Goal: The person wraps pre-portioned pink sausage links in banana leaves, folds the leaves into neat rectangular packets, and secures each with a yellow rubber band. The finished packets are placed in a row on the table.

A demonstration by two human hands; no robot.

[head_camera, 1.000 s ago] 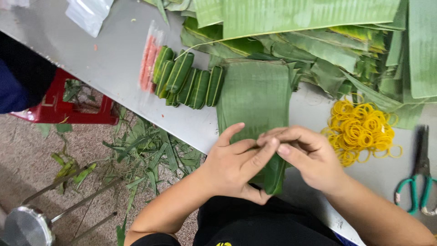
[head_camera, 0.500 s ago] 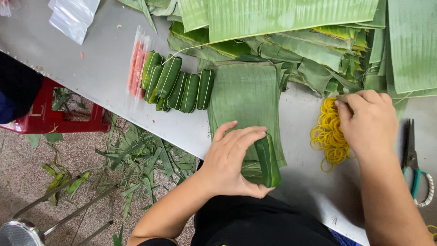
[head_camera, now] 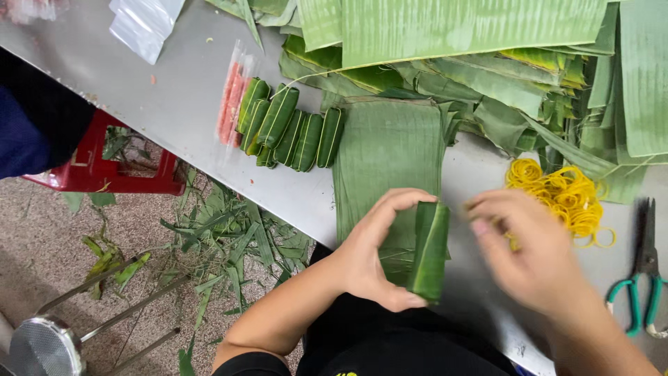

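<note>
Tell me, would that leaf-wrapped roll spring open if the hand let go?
Probably. The left hand pinches the unbound roll, while the finished rolls beside it look tied, so the stiff leaf likely unfolds. Being rounded, it may also roll if nudged.

We see green-handled scissors (head_camera: pixel 643 278) on the grey tabletop (head_camera: pixel 174 104), a clear plastic bag (head_camera: pixel 142 24) at its far end, and a red stool (head_camera: pixel 104 167) on the leaf-littered floor (head_camera: pixel 83 230).

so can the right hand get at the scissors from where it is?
Probably yes: the right hand is blurred and looks free, the green-handled scissors lie just beside it on the table, nothing between.
</note>
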